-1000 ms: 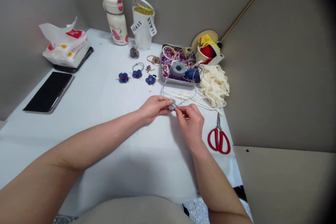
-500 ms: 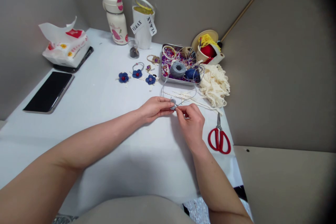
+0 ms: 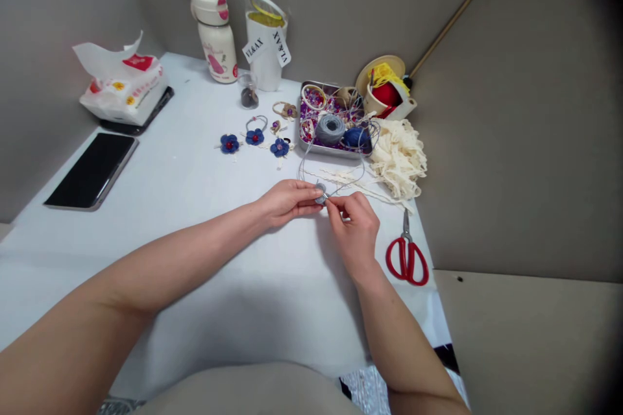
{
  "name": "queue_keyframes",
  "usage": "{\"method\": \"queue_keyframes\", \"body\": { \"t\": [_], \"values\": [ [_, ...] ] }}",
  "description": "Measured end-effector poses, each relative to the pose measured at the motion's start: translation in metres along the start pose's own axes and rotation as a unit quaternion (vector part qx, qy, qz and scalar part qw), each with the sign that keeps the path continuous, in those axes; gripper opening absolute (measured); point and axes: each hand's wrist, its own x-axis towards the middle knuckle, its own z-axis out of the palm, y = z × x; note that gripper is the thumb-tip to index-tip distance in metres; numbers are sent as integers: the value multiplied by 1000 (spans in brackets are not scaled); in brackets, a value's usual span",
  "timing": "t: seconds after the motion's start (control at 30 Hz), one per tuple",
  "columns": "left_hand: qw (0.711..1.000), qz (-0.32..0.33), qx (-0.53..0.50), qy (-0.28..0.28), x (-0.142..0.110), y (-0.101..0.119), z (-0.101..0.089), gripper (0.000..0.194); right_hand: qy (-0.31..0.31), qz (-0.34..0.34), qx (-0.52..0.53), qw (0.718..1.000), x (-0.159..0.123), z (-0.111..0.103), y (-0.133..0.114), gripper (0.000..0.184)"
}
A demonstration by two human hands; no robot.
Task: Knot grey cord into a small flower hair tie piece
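My left hand [image 3: 291,200] pinches a small round piece of grey crochet [image 3: 320,192] between thumb and fingers. My right hand [image 3: 356,224] is closed on a thin silvery crochet hook [image 3: 326,196], its tip at the grey piece; most of the hook is hidden by my fingers. Grey yarn loops from the piece up to a grey yarn ball [image 3: 330,128] in a metal tin [image 3: 335,152]. A blue yarn ball [image 3: 355,137] and many purple and red beads share the tin. Off to the right of my right hand lie red-handled scissors [image 3: 407,253].
Blue crochet flowers [image 3: 229,144] lie left of the tin. Cream lace [image 3: 398,159] is heaped at the right edge. Farther back stand a bottle [image 3: 217,45], a white cup [image 3: 265,71] and a yarn holder [image 3: 377,104]. A phone [image 3: 92,170] and tissue pack [image 3: 129,94] lie left.
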Motion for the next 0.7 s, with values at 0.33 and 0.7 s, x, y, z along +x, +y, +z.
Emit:
{"method": "queue_keyframes", "body": {
  "t": [0.33,0.7],
  "values": [
    [1000,-1,29,1,-1,1,0,20,-12,6,4,1000,0,-1,1,12],
    [999,-11,33,-12,-4,4,2,16,-21,33,25,999,0,-4,-2,12]
  ]
}}
